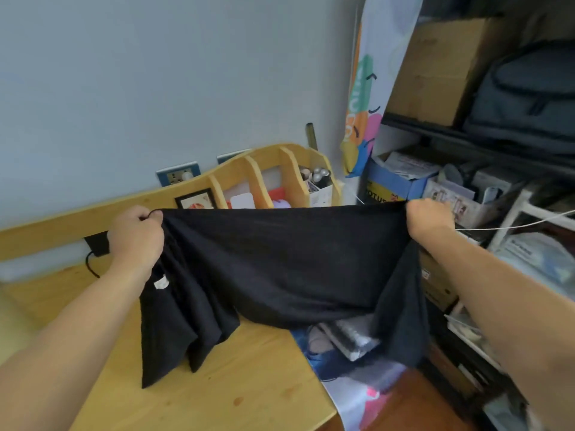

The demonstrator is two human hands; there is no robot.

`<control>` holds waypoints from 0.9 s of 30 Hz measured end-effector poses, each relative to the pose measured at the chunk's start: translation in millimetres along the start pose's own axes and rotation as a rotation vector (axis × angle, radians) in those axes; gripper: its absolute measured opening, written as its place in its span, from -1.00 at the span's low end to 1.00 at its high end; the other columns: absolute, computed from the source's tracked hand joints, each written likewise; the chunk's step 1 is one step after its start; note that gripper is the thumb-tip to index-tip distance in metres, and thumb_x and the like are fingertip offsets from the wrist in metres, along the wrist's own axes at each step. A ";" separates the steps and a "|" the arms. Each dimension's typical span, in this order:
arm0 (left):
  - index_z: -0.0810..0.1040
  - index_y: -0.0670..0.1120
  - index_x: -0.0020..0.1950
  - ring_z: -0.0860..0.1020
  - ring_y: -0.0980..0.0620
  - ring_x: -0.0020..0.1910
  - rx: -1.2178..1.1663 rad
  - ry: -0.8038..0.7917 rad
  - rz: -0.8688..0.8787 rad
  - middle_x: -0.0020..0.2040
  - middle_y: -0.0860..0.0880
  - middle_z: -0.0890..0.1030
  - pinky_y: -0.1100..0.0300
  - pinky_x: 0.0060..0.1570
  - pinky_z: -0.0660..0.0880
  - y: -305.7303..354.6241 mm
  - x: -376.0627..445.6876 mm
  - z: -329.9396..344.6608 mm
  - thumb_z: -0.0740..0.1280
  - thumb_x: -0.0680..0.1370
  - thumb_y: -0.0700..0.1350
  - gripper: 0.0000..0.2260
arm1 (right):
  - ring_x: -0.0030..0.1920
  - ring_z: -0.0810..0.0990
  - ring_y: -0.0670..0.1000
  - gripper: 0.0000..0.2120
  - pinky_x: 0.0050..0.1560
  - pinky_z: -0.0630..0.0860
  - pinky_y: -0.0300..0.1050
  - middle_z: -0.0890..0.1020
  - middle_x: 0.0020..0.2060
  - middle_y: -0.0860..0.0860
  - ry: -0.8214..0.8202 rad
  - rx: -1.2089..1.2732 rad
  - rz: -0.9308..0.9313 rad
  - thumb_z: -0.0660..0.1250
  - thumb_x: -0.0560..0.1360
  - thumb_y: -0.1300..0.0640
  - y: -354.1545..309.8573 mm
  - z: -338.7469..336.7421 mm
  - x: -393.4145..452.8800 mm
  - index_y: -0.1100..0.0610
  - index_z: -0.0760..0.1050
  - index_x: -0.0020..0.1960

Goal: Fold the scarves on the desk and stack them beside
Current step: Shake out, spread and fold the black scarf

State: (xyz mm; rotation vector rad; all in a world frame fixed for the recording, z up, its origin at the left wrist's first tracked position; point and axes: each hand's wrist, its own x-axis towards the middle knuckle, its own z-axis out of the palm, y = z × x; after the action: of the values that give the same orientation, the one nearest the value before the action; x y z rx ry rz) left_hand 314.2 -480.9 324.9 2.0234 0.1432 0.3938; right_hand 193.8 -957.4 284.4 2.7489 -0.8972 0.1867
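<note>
A black scarf point(280, 262) hangs stretched in the air above the wooden desk point(242, 387). My left hand point(137, 234) grips its upper left edge, and bunched folds with a small white label drop from there to the desk. My right hand point(431, 219) grips the upper right edge past the desk's right side, and that end dangles over the floor. The middle sags between my hands. A patterned cloth point(348, 340) shows beneath it at the desk's right edge.
A wooden organizer point(273, 178) with dividers and small items stands along the desk's back by the grey wall. A dark shelf unit point(485, 188) crowded with boxes, a backpack and papers fills the right side. A black cable point(91, 262) lies at the back left.
</note>
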 end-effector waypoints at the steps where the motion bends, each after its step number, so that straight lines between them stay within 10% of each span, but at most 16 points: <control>1: 0.35 -0.04 -0.32 0.33 -0.03 -0.32 0.002 -0.001 0.003 -0.34 -0.02 0.36 0.11 -0.31 0.22 4.3 -1.3 4.9 0.28 0.67 -0.06 -0.64 | 0.00 0.62 0.20 -0.87 0.22 0.40 0.09 0.66 -0.08 0.13 0.080 0.033 0.023 0.30 0.49 0.33 7.3 -9.1 9.4 0.11 0.52 -0.11; 9: 0.33 -0.10 -0.28 0.37 -0.13 -0.23 0.044 0.228 -0.033 -0.30 -0.10 0.39 0.03 -0.23 0.32 23.8 36.3 -26.9 0.25 0.65 -0.11 -0.69 | -0.19 0.56 0.32 -0.85 -0.09 0.49 0.13 0.63 -0.26 0.29 0.554 0.392 -0.229 0.29 0.38 0.46 5.0 -107.8 61.7 0.27 0.56 -0.19; 14: 0.53 -0.18 -0.12 0.55 -0.28 -0.06 0.136 0.468 -0.130 -0.09 -0.25 0.59 -0.10 -0.03 0.51 24.9 68.3 -128.3 0.23 0.59 -0.16 -0.84 | -0.11 0.57 -0.12 -0.82 0.01 0.45 -0.25 0.64 -0.17 -0.05 0.193 1.058 -0.555 0.31 0.61 0.27 -55.9 -153.2 38.6 0.07 0.66 -0.03; 20: 0.45 -0.21 -0.23 0.57 -0.36 -0.03 0.344 0.608 -0.182 -0.07 -0.33 0.58 -0.13 0.02 0.53 4.7 73.5 -255.4 0.17 0.54 -0.30 -0.84 | -0.19 0.56 -0.01 -0.61 -0.13 0.42 -0.03 0.66 -0.16 0.20 -0.080 1.230 -0.668 0.21 0.67 -0.04 -168.4 -147.7 -23.2 0.27 0.60 -0.03; 27: 0.53 -0.18 -0.11 0.48 -0.21 -0.10 0.577 0.554 -0.193 -0.10 -0.19 0.56 -0.01 -0.08 0.45 -57.3 60.4 -347.7 0.21 0.60 -0.20 -0.85 | -0.03 0.64 -0.11 -0.88 -0.07 0.50 -0.28 0.71 -0.06 -0.05 -0.311 1.761 -0.355 0.38 0.60 0.16 -264.6 -141.3 -78.9 0.09 0.67 0.09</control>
State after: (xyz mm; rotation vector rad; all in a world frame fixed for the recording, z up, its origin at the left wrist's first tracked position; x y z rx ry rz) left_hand 257.9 -145.2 434.0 2.3762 0.8713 0.8560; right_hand 281.2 -668.3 354.7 4.5555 -0.0679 0.8044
